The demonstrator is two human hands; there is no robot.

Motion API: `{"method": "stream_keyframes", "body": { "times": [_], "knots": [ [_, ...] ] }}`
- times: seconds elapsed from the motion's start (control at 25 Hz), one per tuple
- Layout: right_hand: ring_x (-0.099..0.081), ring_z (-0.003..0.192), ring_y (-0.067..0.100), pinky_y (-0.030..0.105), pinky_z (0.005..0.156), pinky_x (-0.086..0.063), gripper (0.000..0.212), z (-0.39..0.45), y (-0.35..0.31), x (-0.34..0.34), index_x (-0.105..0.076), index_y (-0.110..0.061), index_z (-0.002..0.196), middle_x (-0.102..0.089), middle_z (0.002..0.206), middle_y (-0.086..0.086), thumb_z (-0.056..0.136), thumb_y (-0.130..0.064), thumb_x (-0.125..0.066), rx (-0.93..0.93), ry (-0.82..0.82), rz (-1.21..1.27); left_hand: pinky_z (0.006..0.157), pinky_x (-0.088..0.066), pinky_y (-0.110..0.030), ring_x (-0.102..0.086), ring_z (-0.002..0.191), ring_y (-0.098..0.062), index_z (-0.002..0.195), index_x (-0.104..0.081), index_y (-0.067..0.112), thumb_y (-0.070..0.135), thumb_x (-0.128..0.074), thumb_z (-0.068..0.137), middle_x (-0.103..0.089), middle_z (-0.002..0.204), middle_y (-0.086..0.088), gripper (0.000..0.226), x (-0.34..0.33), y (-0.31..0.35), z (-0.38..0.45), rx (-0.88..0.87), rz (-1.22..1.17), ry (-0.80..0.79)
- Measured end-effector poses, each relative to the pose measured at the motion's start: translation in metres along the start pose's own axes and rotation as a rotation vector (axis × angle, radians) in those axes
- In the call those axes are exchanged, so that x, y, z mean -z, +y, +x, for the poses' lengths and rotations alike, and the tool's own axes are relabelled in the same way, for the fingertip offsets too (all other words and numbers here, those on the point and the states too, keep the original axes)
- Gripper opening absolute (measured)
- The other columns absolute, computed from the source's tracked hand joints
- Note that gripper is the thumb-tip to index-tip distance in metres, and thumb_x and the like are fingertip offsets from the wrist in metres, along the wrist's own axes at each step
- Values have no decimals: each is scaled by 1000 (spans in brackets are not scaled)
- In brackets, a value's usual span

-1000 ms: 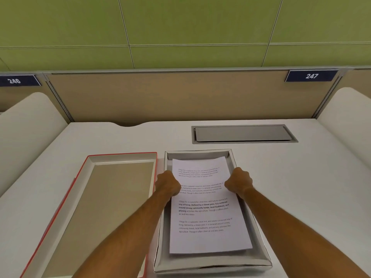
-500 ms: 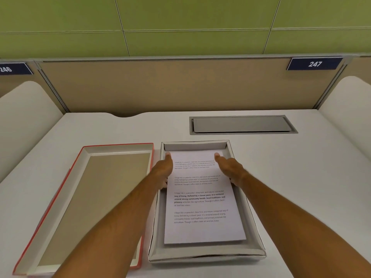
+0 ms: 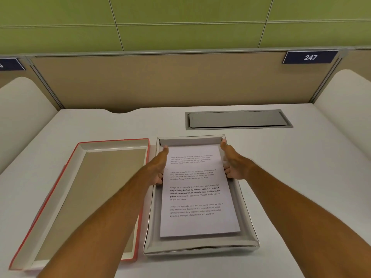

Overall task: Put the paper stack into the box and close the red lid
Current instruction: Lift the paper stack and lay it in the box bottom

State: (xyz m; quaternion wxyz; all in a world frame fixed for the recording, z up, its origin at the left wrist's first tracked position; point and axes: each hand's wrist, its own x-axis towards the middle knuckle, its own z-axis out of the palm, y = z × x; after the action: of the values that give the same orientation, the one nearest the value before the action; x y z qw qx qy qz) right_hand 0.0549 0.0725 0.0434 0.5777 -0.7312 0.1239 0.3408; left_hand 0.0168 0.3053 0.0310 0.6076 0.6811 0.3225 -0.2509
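Bright even light, wide-angle edge distortion

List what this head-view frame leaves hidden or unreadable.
- Paper stack: thickness hidden by the box walls.
- Red lid: near corner covered by the left forearm.
- Left hand, right hand: curled fingers hidden; paper contact unclear.
- Left number plate: cut off by the frame edge.
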Motion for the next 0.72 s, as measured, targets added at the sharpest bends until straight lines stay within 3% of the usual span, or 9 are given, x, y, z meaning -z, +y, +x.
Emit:
{"method": "stream_keyframes", "body": {
  "times": [0.08,0.16,0.2,0.28,0.36,0.48,0.72],
  "knots": [
    [-53,119,30,47,113,-28,70,-8,8,0,-45,-18,126,-61,121,7,92,-68,-11,27,-64,-75,112,-29,-54,-33,140,-40,150,-28,14,71,-35,87,-33,156,-17,86,-6,-13,-9,-59,130,42],
    [-32,143,31,49,119,-19,74,-22,23,-6,-30,-10,148,-40,153,8,96,-62,-23,93,-75,-308,107,-37,-49,-38,138,-36,148,-30,13,61,-54,86,-35,155,-13,82,-10,-34,-24,-119,267,101],
    [-29,145,31,48,118,-22,75,-28,33,-10,-18,-8,153,-29,159,11,97,-56,-36,126,-75,-448,100,-42,-43,-43,134,-33,146,-32,13,54,-63,83,-41,152,-11,81,-13,-45,-32,-153,345,123],
    [-38,140,33,44,115,-34,93,-40,59,-17,-1,-10,155,-27,160,17,90,-38,-61,140,-98,-708,85,-47,-29,-55,120,-25,145,-29,12,37,-78,76,-53,142,-8,88,-20,-72,-47,-197,519,112],
    [-34,141,37,43,114,-36,113,-53,84,-24,15,-20,154,-8,162,21,81,-29,-71,102,-130,-941,79,-50,-22,-58,112,-20,154,-1,11,25,-83,70,-52,140,-8,118,-27,-95,-57,-188,691,68],
    [-21,147,38,41,114,-34,126,-64,105,-27,28,-29,149,23,160,19,78,-25,-77,96,-155,-1070,101,-50,-36,-44,133,-31,150,25,17,16,-82,72,-27,155,-17,133,-37,-116,-67,-175,878,69],
    [-13,149,38,40,115,-32,120,-71,113,-29,27,-29,149,23,159,21,83,-7,-71,176,-101,-1136,111,-40,-38,-35,141,-31,149,25,17,12,-73,82,-19,159,-15,119,-45,-125,-77,-256,1022,192]
  ]
}}
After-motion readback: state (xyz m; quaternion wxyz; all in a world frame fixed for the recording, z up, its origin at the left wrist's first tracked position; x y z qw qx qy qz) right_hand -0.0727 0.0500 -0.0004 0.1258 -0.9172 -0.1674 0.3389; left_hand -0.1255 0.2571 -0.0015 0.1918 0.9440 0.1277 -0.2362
